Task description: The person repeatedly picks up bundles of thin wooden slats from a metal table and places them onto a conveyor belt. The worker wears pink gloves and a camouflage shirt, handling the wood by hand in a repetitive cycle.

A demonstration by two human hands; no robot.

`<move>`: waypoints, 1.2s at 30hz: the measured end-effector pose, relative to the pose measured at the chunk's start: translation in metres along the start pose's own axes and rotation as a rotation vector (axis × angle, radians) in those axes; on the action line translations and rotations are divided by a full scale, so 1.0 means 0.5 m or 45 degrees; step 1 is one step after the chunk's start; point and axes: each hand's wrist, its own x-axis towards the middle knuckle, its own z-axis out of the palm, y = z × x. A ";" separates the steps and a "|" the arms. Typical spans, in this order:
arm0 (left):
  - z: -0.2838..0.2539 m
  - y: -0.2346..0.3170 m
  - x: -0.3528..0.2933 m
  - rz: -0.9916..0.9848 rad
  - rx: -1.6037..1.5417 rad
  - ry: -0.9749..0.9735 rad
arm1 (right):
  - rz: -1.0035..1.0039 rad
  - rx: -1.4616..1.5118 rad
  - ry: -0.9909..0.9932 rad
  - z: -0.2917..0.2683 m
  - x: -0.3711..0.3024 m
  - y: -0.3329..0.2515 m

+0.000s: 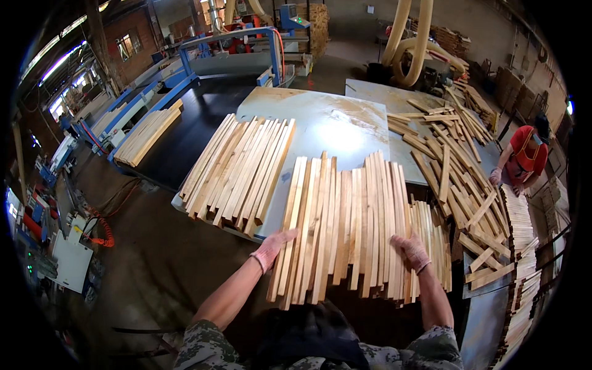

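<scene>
A wide row of wooden strips (pixel 339 216) lies side by side before me, its near ends jutting past the table edge. My left hand (pixel 275 248), in a pinkish knit glove, grips the row's left side. On the other side my right hand (pixel 412 251), gloved alike, presses with bent fingers, so the row sits between both hands. Its palm side and thumb are partly hidden. Just right of that hand is another bunch of strips (pixel 430 231). A separate row of strips (pixel 240 169) rests on the grey metal table (pixel 308 105) to the left.
Beyond the left row runs a black conveyor belt (pixel 213 111) with more strips (pixel 147 137) on it, beside a blue-framed machine (pixel 274 55). Loose strips (pixel 456 176) are heaped at right. A person in red (pixel 524 154) stands at a long row of strips (pixel 518 228).
</scene>
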 end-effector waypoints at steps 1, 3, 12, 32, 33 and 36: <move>0.002 0.018 0.036 -0.012 0.104 0.031 | -0.013 -0.083 0.033 -0.008 0.023 -0.003; 0.047 0.104 0.097 0.040 0.249 0.076 | -0.041 -0.239 0.101 -0.001 0.076 -0.042; 0.165 0.442 0.216 -0.632 1.977 -0.015 | -0.078 -0.171 0.156 0.017 0.235 -0.091; -0.836 0.763 0.219 -0.068 1.857 1.358 | -0.037 -0.162 0.315 0.578 0.327 -0.024; -0.875 0.789 0.213 -0.047 1.838 1.319 | -0.049 -0.156 0.316 0.625 0.338 -0.007; -1.002 0.870 0.213 0.004 1.903 1.371 | -0.069 -0.112 0.264 0.792 0.378 0.024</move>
